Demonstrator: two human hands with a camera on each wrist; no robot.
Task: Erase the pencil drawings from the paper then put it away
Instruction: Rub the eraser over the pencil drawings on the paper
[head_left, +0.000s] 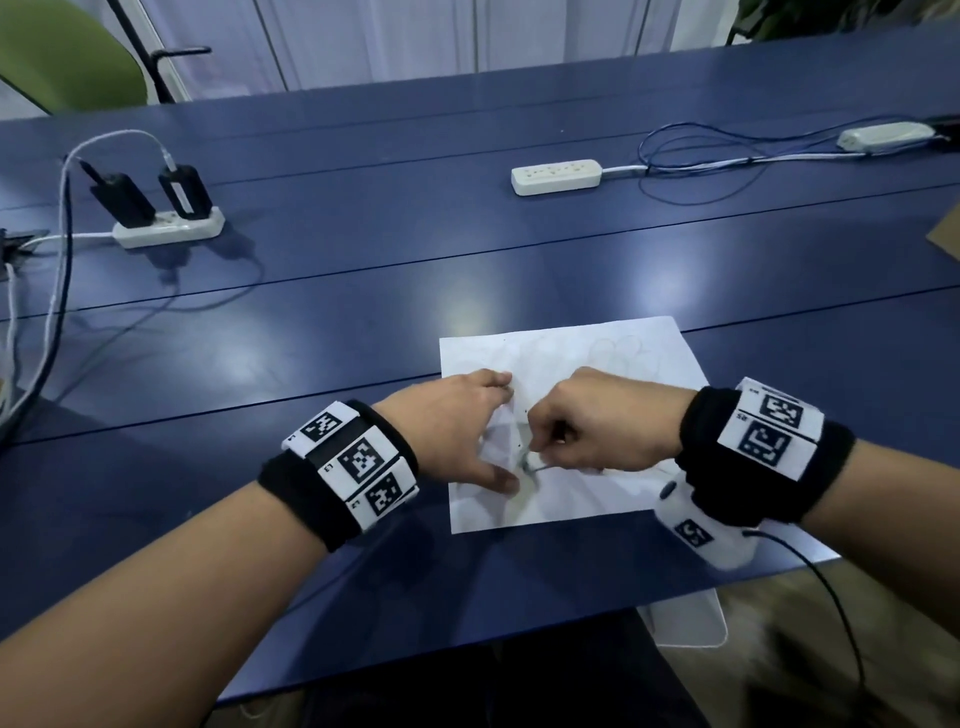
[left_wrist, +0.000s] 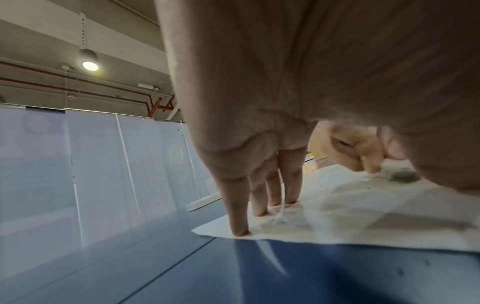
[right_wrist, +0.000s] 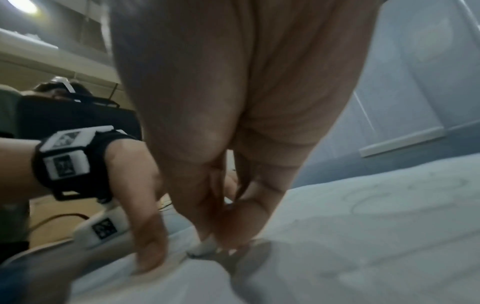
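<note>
A white sheet of paper (head_left: 597, 358) with faint pencil outlines lies flat on the blue table near its front edge. My left hand (head_left: 462, 431) presses down on the paper's left part with straight, spread fingers (left_wrist: 239, 216). My right hand (head_left: 582, 431) pinches a small white eraser (head_left: 531, 464) with a greyed tip, held against the paper close to my left thumb. In the right wrist view the eraser (right_wrist: 205, 247) peeks out under the curled fingers, and faint pencil lines show on the paper (right_wrist: 389, 216) to the right. The left wrist view catches the eraser (left_wrist: 401, 173) on the paper (left_wrist: 363, 216).
A white power strip (head_left: 169, 228) with two black adapters and trailing cables sits far left. Another power strip (head_left: 556, 176) lies at the back centre, with blue cable loops and a white box (head_left: 883, 137) at far right. A brown cardboard corner (head_left: 948, 239) pokes in at the right edge.
</note>
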